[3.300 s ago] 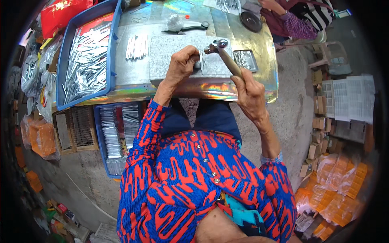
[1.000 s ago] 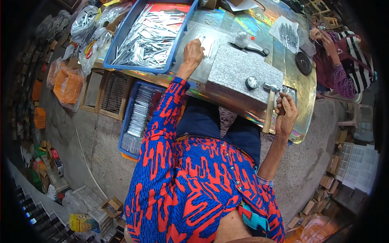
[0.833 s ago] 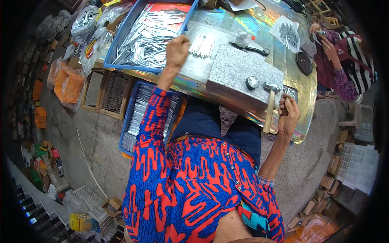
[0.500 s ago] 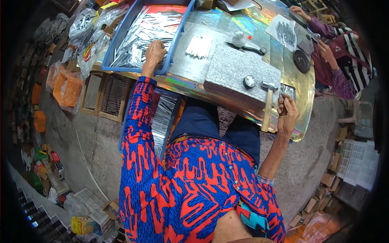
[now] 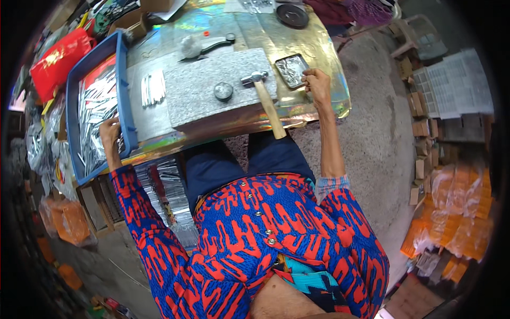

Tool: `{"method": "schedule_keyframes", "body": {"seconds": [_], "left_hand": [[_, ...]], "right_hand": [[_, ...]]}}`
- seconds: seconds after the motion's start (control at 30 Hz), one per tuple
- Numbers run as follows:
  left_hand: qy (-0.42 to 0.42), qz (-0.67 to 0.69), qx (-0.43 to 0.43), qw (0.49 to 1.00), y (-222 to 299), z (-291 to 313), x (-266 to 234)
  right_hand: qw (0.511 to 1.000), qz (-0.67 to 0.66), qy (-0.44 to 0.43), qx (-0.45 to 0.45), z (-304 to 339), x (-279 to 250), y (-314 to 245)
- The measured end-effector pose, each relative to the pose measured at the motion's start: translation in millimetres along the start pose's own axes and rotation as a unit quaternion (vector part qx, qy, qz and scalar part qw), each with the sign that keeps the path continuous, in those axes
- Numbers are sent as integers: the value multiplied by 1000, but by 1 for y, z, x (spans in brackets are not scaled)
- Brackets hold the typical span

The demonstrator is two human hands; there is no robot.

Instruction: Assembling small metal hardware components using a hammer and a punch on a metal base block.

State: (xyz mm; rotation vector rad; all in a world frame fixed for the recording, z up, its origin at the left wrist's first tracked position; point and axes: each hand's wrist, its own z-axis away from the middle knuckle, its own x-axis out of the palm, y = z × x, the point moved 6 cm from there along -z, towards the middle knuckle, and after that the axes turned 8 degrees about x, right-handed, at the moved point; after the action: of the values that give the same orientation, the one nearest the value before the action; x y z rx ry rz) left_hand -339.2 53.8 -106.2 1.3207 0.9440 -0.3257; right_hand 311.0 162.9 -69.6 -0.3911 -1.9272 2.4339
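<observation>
Left grip (image 5: pixel 110 130): positioned inside the near right corner of the blue tray (image 5: pixel 125 98), fingers bent down at the loose metal strips (image 5: pixel 96 119). The fingertips are hidden — whether they grasp a strip cannot be told. Most of the strips lie beyond this grip and to its left, heaped in mixed directions.

Right grip (image 5: pixel 317 84): fingers drawn together at the right rim of the small dark tray (image 5: pixel 282 76). Whether a part is held between the fingertips cannot be told. Shiny small parts (image 5: pixel 291 67) fill the tray, directly left of this grip.

Between the two grips, on the desk (image 5: pixel 321 48):
- Metal strip row (image 5: pixel 153 89): right of the left grip and farther out, strips side by side.
- Stone block (image 5: pixel 196 98): left of the right grip, well apart from the left grip.
- Round dark-rimmed piece (image 5: pixel 223 92): on the block, left of the hammer.
- Hammer (image 5: pixel 269 109): left of the right grip, head on the block — handle projecting past the block's near edge, toward the person.
- Black-handled tool (image 5: pixel 217 44): beyond the block, farther out than both grips.
</observation>
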Motion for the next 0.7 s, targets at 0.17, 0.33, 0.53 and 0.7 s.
{"method": "schedule_keyframes", "body": {"seconds": [0.17,0.33,0.53,0.7], "left_hand": [[139,275,-54,950,50,26,-18],[149,456,-23,877,69,42,-30],[48,513,41,856,151,77,-17],[-3,544,34,838,205,94,27]], "right_hand": [[973,212,78,-50,-32,-12,24],[918,348,114,-149,-33,-2,4],[904,385,95,-160,-32,12,0],[883,409,127,-193,-32,10,5]]}}
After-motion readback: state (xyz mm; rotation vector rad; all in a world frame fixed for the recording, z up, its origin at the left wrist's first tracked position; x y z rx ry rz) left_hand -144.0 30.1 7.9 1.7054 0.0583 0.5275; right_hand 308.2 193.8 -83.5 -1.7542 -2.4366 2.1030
